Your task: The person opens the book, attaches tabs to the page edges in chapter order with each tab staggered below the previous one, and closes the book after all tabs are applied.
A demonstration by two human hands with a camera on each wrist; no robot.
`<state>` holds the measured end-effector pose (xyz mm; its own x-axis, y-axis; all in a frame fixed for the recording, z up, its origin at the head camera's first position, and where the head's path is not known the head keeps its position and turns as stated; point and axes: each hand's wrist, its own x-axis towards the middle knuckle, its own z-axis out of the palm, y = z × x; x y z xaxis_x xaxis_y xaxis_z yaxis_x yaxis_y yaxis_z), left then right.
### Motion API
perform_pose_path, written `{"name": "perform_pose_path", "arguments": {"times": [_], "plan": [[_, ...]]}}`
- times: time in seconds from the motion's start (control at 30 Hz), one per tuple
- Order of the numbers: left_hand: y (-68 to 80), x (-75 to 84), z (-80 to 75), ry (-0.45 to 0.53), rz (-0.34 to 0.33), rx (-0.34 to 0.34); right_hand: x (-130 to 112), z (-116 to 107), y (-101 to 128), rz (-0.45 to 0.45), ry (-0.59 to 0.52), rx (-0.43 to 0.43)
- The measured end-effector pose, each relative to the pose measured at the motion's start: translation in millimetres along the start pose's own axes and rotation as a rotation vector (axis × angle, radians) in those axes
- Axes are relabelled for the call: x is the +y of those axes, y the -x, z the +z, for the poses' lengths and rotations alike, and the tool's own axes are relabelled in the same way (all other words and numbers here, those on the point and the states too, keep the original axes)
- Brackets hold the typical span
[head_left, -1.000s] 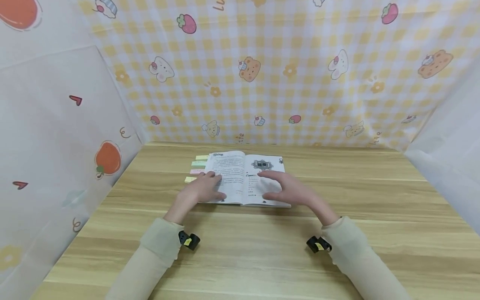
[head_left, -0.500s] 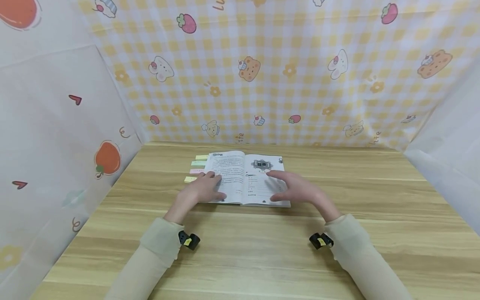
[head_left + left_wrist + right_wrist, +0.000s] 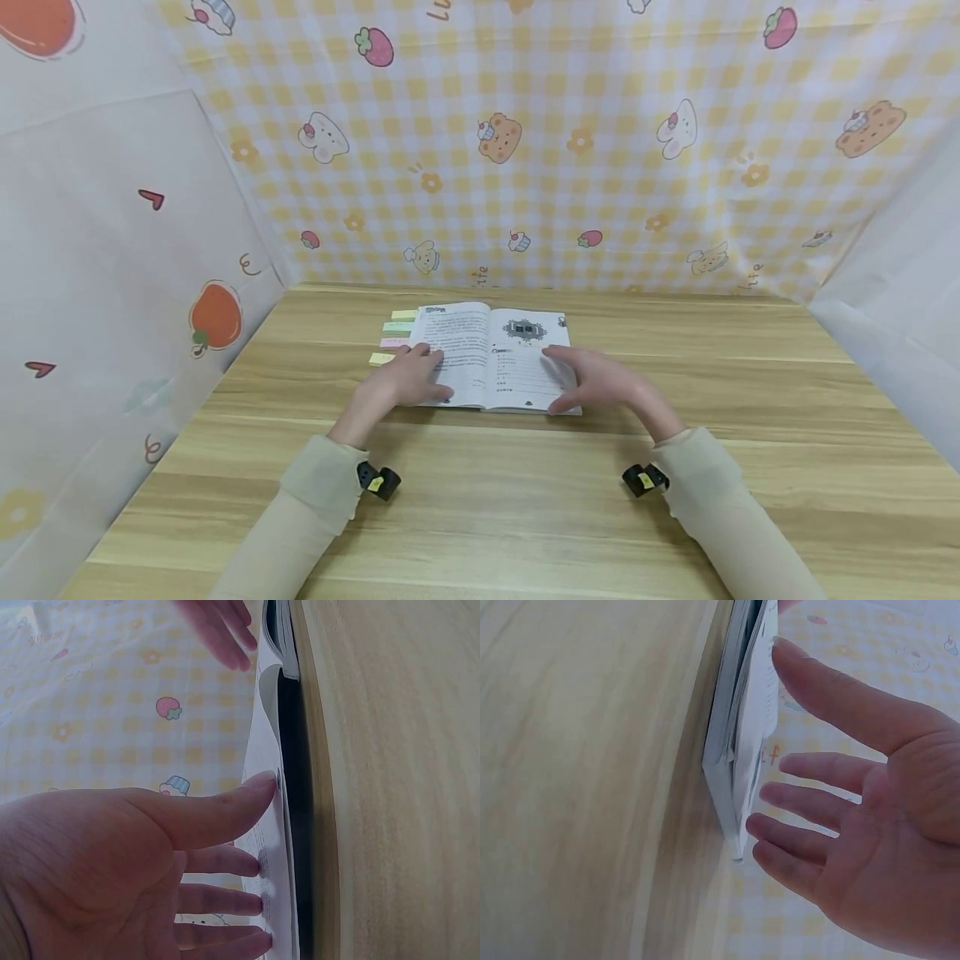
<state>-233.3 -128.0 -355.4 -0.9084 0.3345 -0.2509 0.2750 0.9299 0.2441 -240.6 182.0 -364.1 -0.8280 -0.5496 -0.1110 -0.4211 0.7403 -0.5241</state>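
Observation:
An open book (image 3: 480,350) lies flat on the wooden table (image 3: 480,500), with printed text on both pages. My left hand (image 3: 411,379) rests on the left page, its straight fingers (image 3: 251,862) pressing the paper down. My right hand (image 3: 588,382) sits at the outer edge of the right page with its fingers spread. In the right wrist view the right hand (image 3: 810,769) is open beside the book's page edges (image 3: 742,742), thumb tip close to the top page. The left wrist view shows the book (image 3: 283,735) edge-on.
Several pastel sticky-note strips (image 3: 393,335) lie just left of the book. Patterned cloth walls (image 3: 525,142) close in the table at the back and both sides. Bare wood stretches in front of the book and to its right (image 3: 750,400).
My right hand has slid rightwards over the right page to its outer edge. The left hand and the book have stayed where they were.

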Motion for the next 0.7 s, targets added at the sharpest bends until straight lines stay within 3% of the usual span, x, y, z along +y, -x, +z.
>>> {"name": "perform_pose_path", "arguments": {"times": [0.7], "plan": [[2.2, -0.3, -1.1, 0.016, 0.004, 0.000, 6.3, 0.8, 1.3, 0.033, 0.065, -0.053]]}}
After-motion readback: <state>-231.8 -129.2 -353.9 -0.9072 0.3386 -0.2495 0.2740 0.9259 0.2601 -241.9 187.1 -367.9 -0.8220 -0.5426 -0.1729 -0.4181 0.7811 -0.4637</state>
